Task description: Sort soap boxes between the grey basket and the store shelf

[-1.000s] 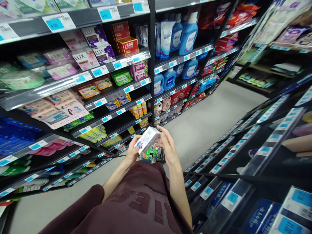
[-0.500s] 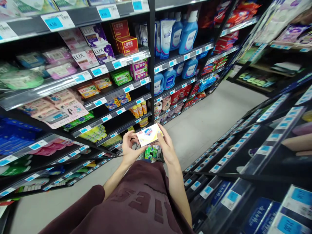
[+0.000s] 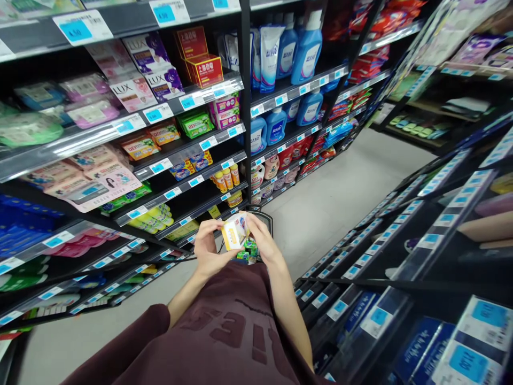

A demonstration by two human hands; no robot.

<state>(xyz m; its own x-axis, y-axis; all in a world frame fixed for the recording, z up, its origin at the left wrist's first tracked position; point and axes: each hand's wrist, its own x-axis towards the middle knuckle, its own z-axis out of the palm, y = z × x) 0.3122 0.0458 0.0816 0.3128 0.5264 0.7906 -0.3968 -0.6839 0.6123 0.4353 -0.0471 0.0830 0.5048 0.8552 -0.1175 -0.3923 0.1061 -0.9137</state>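
Observation:
Between my two hands is a small white and yellow soap box (image 3: 235, 232), tilted so that a yellow-edged end faces me. The fingers and thumb of my left hand (image 3: 210, 245) close on its left side. My right hand (image 3: 262, 238) grips the right side, fingers along its upper edge. Below the box, green packets (image 3: 250, 249) lie in a dark-rimmed basket (image 3: 267, 218), which my hands and shirt partly hide.
Shelves on the left carry LUX soap boxes (image 3: 134, 92), a red and gold box (image 3: 205, 69) and orange packets (image 3: 140, 146). Blue detergent bottles (image 3: 306, 53) stand farther along. More shelves with price tags (image 3: 379, 323) line the right side. A grey floor aisle (image 3: 344, 176) runs ahead.
My hands have turned the soap box from its broad printed face to a yellow-edged end. They have shifted slightly left and down, and more of the basket rim shows.

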